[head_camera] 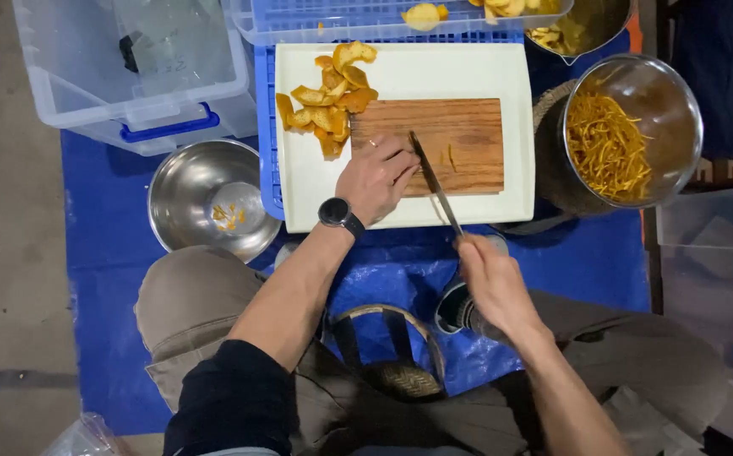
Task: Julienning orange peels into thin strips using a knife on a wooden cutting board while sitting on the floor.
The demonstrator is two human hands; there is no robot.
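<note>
I'm mid-cut: my left hand presses flat on peel I can't see, on the wooden board, while my right hand grips the knife. Blade points away and leftward, long axis diagonal. Next slice needs fingertips kept clear

Down on the grey floor there's a blue tarp spread out, and everything sits on that. At the left, a steel bowl with a few orange scraps, right beside a blue crate carrying the white board. Behind the bowl, a clear plastic bin with a blue latch. Off to the right, a woven basket holds up a second steel bowl.
</note>
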